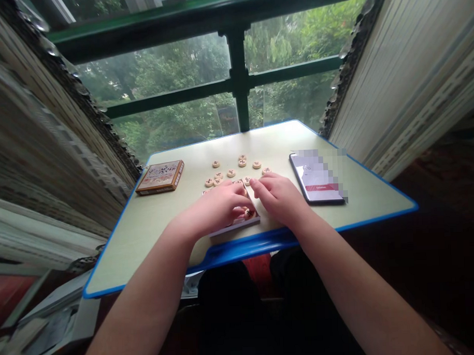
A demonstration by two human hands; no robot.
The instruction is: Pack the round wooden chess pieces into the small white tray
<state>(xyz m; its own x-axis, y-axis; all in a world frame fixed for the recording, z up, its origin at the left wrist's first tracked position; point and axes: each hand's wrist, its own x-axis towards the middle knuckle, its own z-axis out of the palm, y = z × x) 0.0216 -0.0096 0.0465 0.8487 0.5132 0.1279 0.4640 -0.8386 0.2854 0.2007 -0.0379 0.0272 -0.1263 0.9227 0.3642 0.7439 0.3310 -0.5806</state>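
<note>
Several round wooden pieces with dark characters lie on the pale table [146,243], among them a piece [216,164] at the back. A shallow open tray [238,225] rests near the table's front edge, with a piece [249,214] in its front right corner. My left hand [222,204] is over the tray with its fingers bent down into it; whether they grip a piece is hidden. Beside the tray's right wall is my right hand [274,194], its fingers drawn together at a piece [247,181] near the tray's back right corner. What they hold, if anything, is too small to tell.
A flat printed box [160,177] lies at the table's left. To the right is a phone [318,180] with its screen lit. Behind the table stands a green-framed window [239,68], with curtains on both sides.
</note>
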